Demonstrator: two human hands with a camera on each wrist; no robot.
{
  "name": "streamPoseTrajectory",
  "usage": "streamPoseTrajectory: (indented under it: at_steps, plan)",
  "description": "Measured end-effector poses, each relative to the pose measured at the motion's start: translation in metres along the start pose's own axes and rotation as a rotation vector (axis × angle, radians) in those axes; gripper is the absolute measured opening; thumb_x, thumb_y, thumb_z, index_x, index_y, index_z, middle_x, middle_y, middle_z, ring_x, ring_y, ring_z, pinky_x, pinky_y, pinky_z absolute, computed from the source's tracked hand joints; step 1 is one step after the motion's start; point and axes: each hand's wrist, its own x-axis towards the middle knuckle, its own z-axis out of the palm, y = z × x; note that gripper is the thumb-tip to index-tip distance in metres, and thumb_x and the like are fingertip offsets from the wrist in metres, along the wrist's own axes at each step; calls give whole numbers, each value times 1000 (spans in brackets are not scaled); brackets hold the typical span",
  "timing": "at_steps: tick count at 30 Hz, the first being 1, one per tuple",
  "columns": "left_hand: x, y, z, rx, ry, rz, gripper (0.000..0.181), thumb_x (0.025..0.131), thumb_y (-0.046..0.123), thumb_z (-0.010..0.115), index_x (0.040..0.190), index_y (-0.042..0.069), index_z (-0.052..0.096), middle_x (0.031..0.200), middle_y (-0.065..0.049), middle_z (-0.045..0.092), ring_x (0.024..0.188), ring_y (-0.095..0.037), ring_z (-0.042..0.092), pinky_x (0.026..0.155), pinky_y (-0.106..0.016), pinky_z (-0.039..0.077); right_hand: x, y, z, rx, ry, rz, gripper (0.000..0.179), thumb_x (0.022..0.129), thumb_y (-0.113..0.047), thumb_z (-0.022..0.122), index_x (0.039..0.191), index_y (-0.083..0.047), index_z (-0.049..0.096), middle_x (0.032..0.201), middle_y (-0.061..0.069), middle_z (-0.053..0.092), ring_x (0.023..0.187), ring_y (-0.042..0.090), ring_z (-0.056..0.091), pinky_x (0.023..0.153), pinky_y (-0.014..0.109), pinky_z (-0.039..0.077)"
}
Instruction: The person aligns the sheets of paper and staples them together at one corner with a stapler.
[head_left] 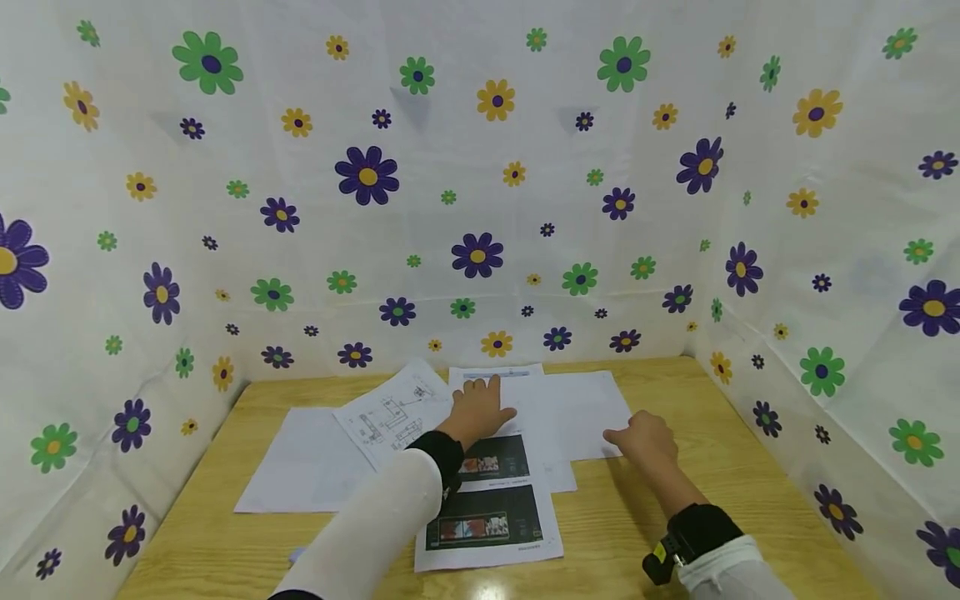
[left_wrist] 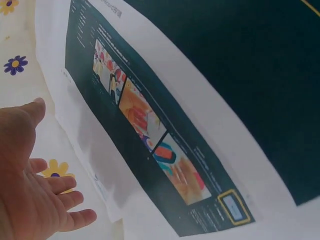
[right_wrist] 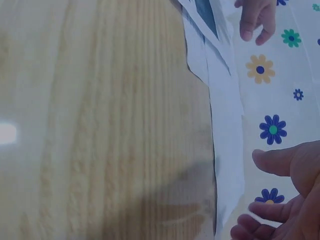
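Note:
Over the middle of the loose papers is my left hand [head_left: 477,410], its fingers spread and holding nothing. Beneath it lies a printed sheet [head_left: 498,487] with dark screenshot-like pictures; the left wrist view shows these pictures beside the relaxed left hand [left_wrist: 35,185]. My right hand [head_left: 648,442] is at the right edge of a blank white sheet [head_left: 588,412]. In the right wrist view, the right hand [right_wrist: 290,195] has loosely bent fingers, apart from the paper. A sheet with line drawings [head_left: 393,417] lies tilted on another white sheet [head_left: 307,467] at left.
The papers overlap on a wooden table [head_left: 720,467]. Behind and at both sides hangs a white flower-patterned cloth [head_left: 420,217]. A small pale purple object [head_left: 296,553] shows partly beside the left sleeve. Another sheet's corner [head_left: 560,477] sticks out under the pile.

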Motion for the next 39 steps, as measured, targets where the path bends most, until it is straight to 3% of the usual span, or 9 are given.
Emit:
streamPoseTrajectory:
  at_steps: [5, 10, 14, 22, 30, 36, 39]
  plan:
    - [9, 0, 9, -3, -1, 3, 69, 99, 54, 61, 153, 13, 43, 148, -24, 50, 140, -43, 42, 113, -62, 35, 2, 4, -9, -36, -53, 54, 57, 88, -42, 76, 108, 10, 66, 91, 17, 62, 77, 28, 54, 57, 36, 44]
    - [10, 3, 12, 17, -26, 16, 56, 100, 49, 61, 150, 25, 53, 146, -20, 53, 137, -42, 44, 110, -62, 35, 6, 7, -10, -32, -94, 71, 63, 89, -42, 75, 116, 14, 62, 95, 18, 64, 81, 28, 56, 63, 37, 48]
    - [5, 5, 14, 47, -53, 26, 53, 101, 46, 60, 150, 28, 53, 144, -19, 54, 132, -40, 47, 108, -62, 36, 8, 7, -8, -29, -99, 84, 66, 89, -41, 76, 119, 15, 60, 99, 20, 65, 83, 29, 56, 67, 38, 50]
    - [0, 6, 20, 120, -55, 39, 45, 102, 45, 58, 144, 29, 59, 137, -14, 58, 123, -36, 51, 104, -60, 37, 9, 7, 0, -11, -61, 92, 74, 88, -43, 76, 124, 18, 52, 114, 32, 64, 90, 34, 60, 73, 45, 54]
    - [2, 6, 21, 118, -60, 38, 44, 101, 45, 61, 140, 25, 64, 132, -13, 60, 117, -35, 52, 103, -60, 37, 10, 10, 3, 14, -57, 71, 76, 90, -42, 74, 127, 20, 50, 124, 38, 60, 104, 42, 63, 82, 51, 54]
    - [8, 7, 26, 129, -56, 26, 38, 99, 44, 64, 131, 23, 69, 124, -9, 63, 110, -32, 53, 102, -59, 37, 13, 9, 6, 81, -68, 43, 64, 92, -41, 72, 116, 16, 56, 106, 26, 64, 89, 32, 58, 72, 39, 49]
    - [11, 8, 27, 128, -57, 23, 36, 99, 43, 64, 128, 22, 71, 122, -9, 64, 108, -32, 53, 102, -60, 37, 14, 7, 8, 125, -85, 42, 65, 96, -44, 66, 119, 16, 55, 104, 24, 62, 89, 32, 57, 73, 39, 48]
